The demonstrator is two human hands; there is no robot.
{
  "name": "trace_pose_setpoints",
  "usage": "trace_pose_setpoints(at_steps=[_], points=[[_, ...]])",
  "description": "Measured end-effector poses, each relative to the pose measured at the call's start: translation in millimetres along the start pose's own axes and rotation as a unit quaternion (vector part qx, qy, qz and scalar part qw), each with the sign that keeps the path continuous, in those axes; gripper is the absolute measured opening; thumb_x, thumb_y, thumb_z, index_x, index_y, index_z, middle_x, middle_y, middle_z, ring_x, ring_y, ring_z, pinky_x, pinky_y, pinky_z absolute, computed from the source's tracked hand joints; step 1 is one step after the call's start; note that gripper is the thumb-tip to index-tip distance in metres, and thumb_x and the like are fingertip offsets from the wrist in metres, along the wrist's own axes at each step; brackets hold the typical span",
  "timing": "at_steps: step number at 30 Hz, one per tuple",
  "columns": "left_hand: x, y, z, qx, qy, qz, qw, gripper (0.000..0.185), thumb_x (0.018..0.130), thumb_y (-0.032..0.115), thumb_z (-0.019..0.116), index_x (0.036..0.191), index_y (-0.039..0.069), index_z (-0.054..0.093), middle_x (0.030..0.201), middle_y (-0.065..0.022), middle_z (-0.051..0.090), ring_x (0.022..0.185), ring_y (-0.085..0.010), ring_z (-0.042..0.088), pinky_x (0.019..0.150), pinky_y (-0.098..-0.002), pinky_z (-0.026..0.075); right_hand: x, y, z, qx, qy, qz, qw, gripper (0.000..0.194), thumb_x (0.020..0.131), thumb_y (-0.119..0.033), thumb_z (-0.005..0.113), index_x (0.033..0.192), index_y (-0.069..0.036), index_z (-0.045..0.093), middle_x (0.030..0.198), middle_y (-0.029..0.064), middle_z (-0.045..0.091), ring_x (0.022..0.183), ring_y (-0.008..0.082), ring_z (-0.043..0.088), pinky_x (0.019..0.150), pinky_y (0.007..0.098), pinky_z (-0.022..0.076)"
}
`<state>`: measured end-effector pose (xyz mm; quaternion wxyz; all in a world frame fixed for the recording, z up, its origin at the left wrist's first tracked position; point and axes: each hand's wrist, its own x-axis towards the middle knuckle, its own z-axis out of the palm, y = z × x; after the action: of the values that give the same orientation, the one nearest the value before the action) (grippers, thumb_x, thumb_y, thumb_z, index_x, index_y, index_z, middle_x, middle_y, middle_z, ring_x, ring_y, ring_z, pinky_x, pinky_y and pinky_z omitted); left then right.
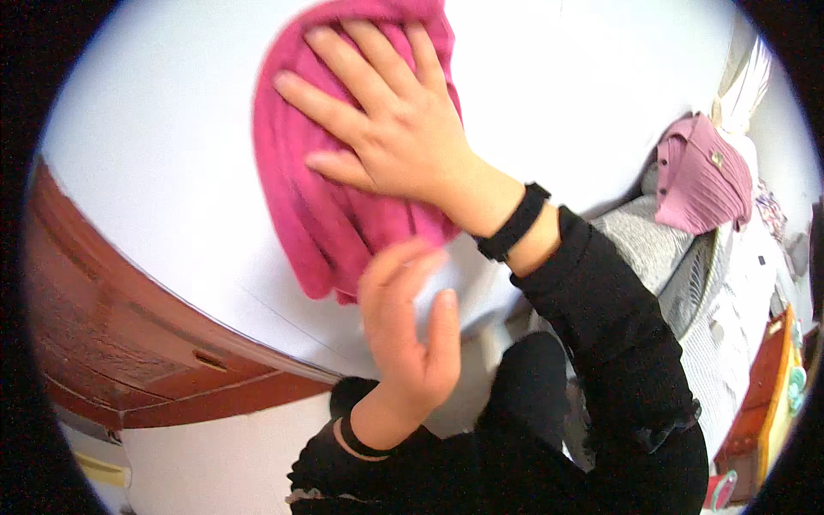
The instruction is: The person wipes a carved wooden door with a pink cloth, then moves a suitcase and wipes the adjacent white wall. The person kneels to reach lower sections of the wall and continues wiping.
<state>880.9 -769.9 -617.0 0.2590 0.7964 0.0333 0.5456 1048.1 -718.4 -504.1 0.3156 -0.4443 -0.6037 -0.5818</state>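
A folded bright pink cloth (pixel 302 212) lies on a white surface (pixel 167 193). My right hand (pixel 399 122) rests palm down on the cloth, its fingers spread wide and pressing into the folds. A black band circles that wrist. My left hand (pixel 412 328) is at the near edge of the cloth, slightly blurred. Its fingers are bent and its thumb stands apart, with nothing seen between them. Whether its fingertips touch the cloth, I cannot tell.
A reddish-brown wooden panel (pixel 148 302) borders the white surface at left. On the right, a dusty-pink buttoned garment (pixel 705 174) lies by grey fabric (pixel 644 244) and white striped fabric (pixel 727 367). Orange-brown wooden furniture (pixel 759 399) stands at the lower right.
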Motion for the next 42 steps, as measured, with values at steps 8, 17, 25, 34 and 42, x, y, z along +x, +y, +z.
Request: trace_pose_setpoints(at_steps=[8,17,25,34,42], points=[[74,-42,7,0.332,0.125,0.081,0.932,0.076,0.099,0.030,0.056,0.158,-0.002,0.021,0.161,-0.0379,0.013,0.150,-0.0534,0.013,0.117,-0.0683,0.007,-3,17,-11,-0.058,-0.030,0.022,0.998,0.064,0.088,-0.064,0.059,0.145,-0.036,0.055,0.153,0.0087,0.047,0.142,0.0306,0.042,0.118,0.0632,0.0150],[176,-40,72,0.359,0.010,0.265,0.895,0.056,0.094,0.023,0.057,0.148,0.012,0.049,0.158,-0.0146,0.041,0.144,-0.0335,0.041,0.113,-0.0557,0.032,-66,123,-49,-0.181,0.036,0.244,0.952,0.074,0.085,-0.036,0.069,0.152,-0.014,0.046,0.154,0.0259,0.040,0.144,0.0437,0.036,0.117,0.0602,0.0240],[135,-67,121,0.109,-0.268,0.230,0.929,0.052,0.100,0.031,0.051,0.147,0.008,0.046,0.150,-0.0175,0.048,0.138,-0.0337,0.045,0.113,-0.0431,0.037,-161,129,-64,-0.012,0.100,0.403,0.910,0.080,0.091,-0.033,0.067,0.151,0.007,0.033,0.157,0.0301,0.032,0.147,0.0454,0.029,0.120,0.0525,0.0217],[144,-58,-56,0.347,0.124,0.103,0.924,0.043,0.090,0.030,0.072,0.122,0.003,0.061,0.113,-0.0187,0.067,0.103,-0.0379,0.064,0.087,-0.0481,0.050,11,38,-6,-0.151,0.025,0.215,0.965,0.081,0.087,-0.048,0.068,0.153,-0.010,0.041,0.159,0.0297,0.030,0.145,0.0515,0.028,0.115,0.0686,0.0177],[98,-85,-144,0.524,0.261,0.074,0.808,0.036,0.085,0.017,0.068,0.118,0.002,0.067,0.116,-0.0251,0.059,0.109,-0.0472,0.052,0.096,-0.0567,0.037,49,-80,23,0.016,-0.055,0.090,0.994,0.074,0.075,-0.047,0.076,0.142,-0.021,0.057,0.149,0.0201,0.046,0.135,0.0420,0.043,0.111,0.0661,0.0264]])
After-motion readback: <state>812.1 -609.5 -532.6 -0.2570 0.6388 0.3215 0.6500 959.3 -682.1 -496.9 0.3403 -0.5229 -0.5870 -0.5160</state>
